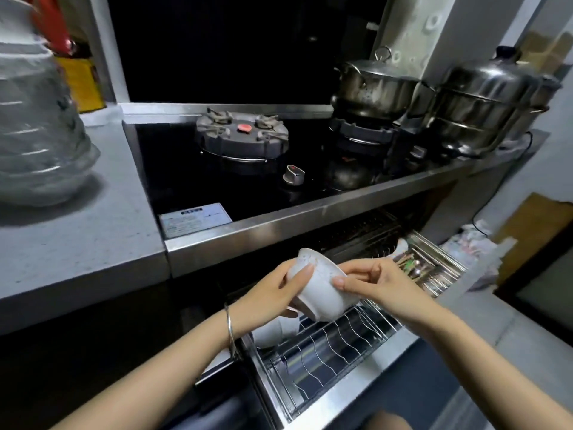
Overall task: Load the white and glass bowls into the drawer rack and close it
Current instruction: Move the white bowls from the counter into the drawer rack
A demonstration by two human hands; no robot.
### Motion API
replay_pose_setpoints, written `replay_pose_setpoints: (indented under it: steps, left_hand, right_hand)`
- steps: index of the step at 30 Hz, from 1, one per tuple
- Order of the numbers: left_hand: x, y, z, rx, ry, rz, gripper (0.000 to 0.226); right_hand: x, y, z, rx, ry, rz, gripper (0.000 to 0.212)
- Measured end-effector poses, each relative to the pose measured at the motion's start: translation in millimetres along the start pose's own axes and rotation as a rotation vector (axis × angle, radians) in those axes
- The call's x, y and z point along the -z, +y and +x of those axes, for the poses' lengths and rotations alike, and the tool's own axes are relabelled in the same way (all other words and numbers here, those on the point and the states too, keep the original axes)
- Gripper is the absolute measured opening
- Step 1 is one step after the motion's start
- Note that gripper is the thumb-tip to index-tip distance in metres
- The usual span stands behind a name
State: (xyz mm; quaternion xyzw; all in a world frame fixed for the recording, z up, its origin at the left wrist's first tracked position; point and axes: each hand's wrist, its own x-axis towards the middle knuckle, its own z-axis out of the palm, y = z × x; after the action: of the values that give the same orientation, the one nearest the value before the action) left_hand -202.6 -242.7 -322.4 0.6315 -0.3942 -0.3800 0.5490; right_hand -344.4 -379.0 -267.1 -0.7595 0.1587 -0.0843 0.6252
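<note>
**Left hand and right hand hold a white bowl tilted over the drawer rack**

Left hand curls round the near, lower side of the bowl, with its fingers laid along the wall and its thumb underneath. The right hand pinches the far side, thumb pressed on the outer wall and fingers tucked behind the rim. Neither hand has anything else in it.

The bowl sits between the two palms, tipped well off upright. Its foot ring seems to face down and toward the person, and its mouth up and away toward the back of the cabinet. It hangs clear of the wire, not yet resting on anything.

The drawer rack is pulled out directly below and toward the person. Its rows of wavy wire dividers run from the near left to the far right. A second white bowl already sits at the left end, just under the left wrist, so the free slots lie down and to the right of the held bowl. That puts them on the right hand's side, and my guess is that the right hand will steer the bowl down while the left supports it.

Beyond the rack, a cutlery tray lies near the right hand. A blurred, plastic-wrapped stack of bowls stands well apart on the counter, far to the left.
</note>
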Motion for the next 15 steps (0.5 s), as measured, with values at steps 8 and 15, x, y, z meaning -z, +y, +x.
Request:
replay_pose_setpoints:
  steps: [8, 15]
  left_hand:
    - [-4, -86, 11, 0.069, 0.053, 0.363, 0.071]
    - [9, -147, 27, -0.007, -0.057, 0.883, 0.071]
  right_hand:
    - [17, 81, 23, -0.255, 0.188, 0.018, 0.017]
    - [29, 135, 58, -0.444, 0.282, -0.008, 0.018]
